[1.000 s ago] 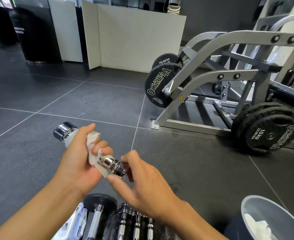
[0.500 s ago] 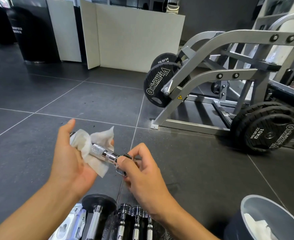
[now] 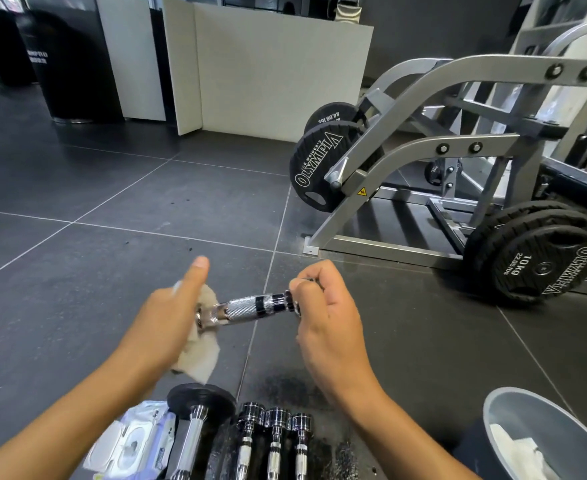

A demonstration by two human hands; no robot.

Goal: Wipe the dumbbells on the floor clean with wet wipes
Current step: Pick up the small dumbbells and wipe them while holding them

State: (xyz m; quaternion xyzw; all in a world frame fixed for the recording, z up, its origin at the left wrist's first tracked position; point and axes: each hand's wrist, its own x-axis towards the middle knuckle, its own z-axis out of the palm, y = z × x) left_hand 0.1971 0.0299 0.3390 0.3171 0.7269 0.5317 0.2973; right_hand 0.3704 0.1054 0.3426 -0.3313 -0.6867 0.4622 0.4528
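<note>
A: Your left hand [image 3: 167, 317] holds the wet wipe [image 3: 198, 355] against the left end of the dumbbell bar [image 3: 250, 308]. Your thumb sticks straight up. Your other fingers are hidden behind the hand, but the wipe hangs from it, so I think they grip it.

B: And your right hand [image 3: 326, 317] is curled. Its fingertips pinch the right end of the bar.

A: You have the bar in the middle of the frame, up in the air above the floor [image 3: 77, 289], between your two hands.

B: Which way does it point?

A: Its long side runs left to right across the frame. The right end sits a little higher than the left end.

B: So what step are you on?

A: I think you are wiping this bar at its left end. The bumpy middle has no wipe on it.

B: Then next, I think, you slide the wipe along toward your right hand. Hold the right end tight so the bar does not slip.

A: You have more to do, I think. The other dumbbells [image 3: 274, 441] lie at the bottom of the frame, just beside the pack of wipes [image 3: 129, 441]. The bin [image 3: 544, 424] sits in the lower right corner.
</note>
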